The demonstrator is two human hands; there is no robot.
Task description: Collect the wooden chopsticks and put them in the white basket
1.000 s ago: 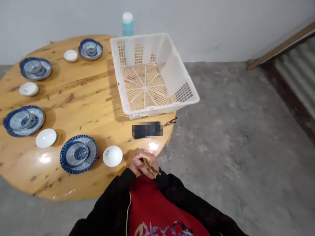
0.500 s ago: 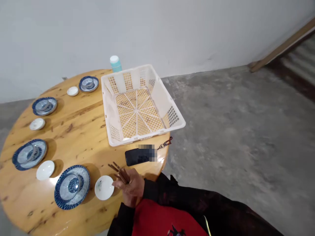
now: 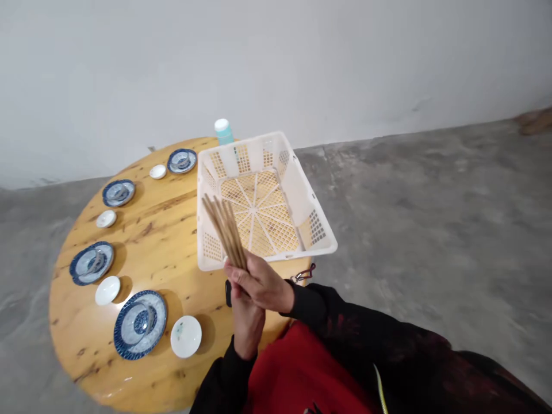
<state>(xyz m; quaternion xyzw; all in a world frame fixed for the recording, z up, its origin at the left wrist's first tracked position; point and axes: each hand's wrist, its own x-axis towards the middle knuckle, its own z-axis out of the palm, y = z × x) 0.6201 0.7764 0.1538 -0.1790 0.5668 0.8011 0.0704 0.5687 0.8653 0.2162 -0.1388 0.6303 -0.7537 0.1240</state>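
Note:
A bundle of several wooden chopsticks (image 3: 228, 233) stands up from my two hands, fanned slightly at the top, with the near edge of a white plastic basket behind it. My right hand (image 3: 265, 283) is closed around the lower part of the bundle. Just below, my left hand (image 3: 248, 322) is wrapped at the chopsticks' bottom ends, partly covered by the right. A white bowl (image 3: 186, 336) sits on the table to the left of my hands. Behind them a dark phone (image 3: 228, 293) is mostly hidden, its strap (image 3: 303, 275) showing at the right.
The white basket (image 3: 317, 250) stands on the round wooden table (image 3: 150, 244). Along the left side are several blue-patterned plates (image 3: 159, 330) with bowls on them and small white bowls (image 3: 107, 290) between. A light-blue bottle (image 3: 224, 133) stands behind the basket, near the wall.
Both hands have risen with the chopsticks, which now stand upright and show more of their length. The hands now cover most of the phone. The view has shifted, moving the table rightward.

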